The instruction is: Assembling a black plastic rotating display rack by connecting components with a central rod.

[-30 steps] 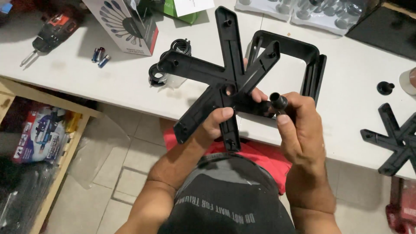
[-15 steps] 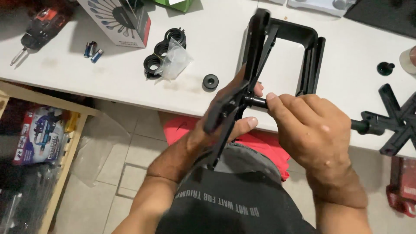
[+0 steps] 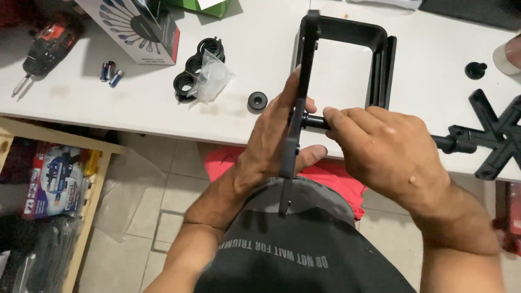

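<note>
Far left on the tabletop [image 3: 135, 103]: a red and black power drill [image 3: 46, 46], two small batteries [image 3: 110, 72], a printed carton [image 3: 138, 27]. None of it near my hands.

Next, a stack of black rings with a clear bag [image 3: 202, 71], then a lone black round cap [image 3: 257, 101] just left of my left hand, apart from it.

My left hand [image 3: 274, 142] is clenched on the black star-shaped base [image 3: 297, 116], palm on its left face, thumb curling under at the right. I see the base edge-on: its long axis runs from the top of the frame down toward my belly, nearly upright, tilted slightly left at the bottom. It hangs over the tabletop's near edge.

A short black peg [image 3: 315, 120] sticks out of the base's right face, crosswise to that long axis, pointing at my right hand. This is the relation that counts: peg horizontal, base vertical, right hand directly in line.

My right hand [image 3: 382, 149] is closed around the peg's outer end, fingertips pinching it; the grip itself is partly hidden by my knuckles. The right hand is the nearer one to the peg.

Behind both, a black square frame [image 3: 380, 54] lies on the tabletop. Far right: another star base [image 3: 496, 135] and a small black knob [image 3: 476, 70], well apart.
</note>
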